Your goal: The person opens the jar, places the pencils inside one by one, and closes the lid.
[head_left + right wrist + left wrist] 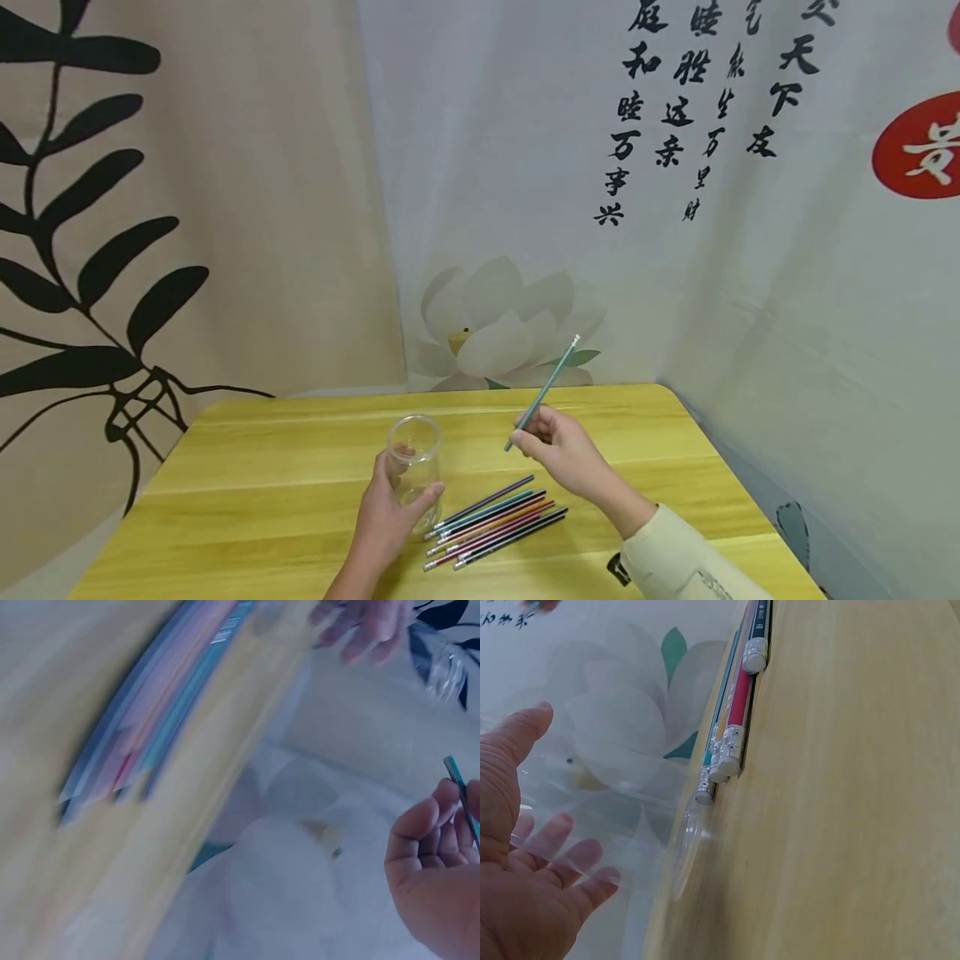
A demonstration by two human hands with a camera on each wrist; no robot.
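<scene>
My left hand [387, 508] is wrapped around a clear, tall cup [416, 437] that stands upright on the table. In the left wrist view the see-through cup wall lies between the thumb and fingers of the left hand [532, 855]. Raised above the table, my right hand [558, 446] pinches a teal pencil [551, 382] near its lower end, with the eraser end pointing up and to the right. Several pencils [495, 525] in dark, teal, orange and red lie side by side between the hands, erasers toward the left. The right wrist view shows the right hand [442, 877] at its edge.
The yellow wood-grain table [270, 475] ends at a back edge close to a printed cloth backdrop [510, 167]. A small black object [618, 569] shows beside the right sleeve [682, 558].
</scene>
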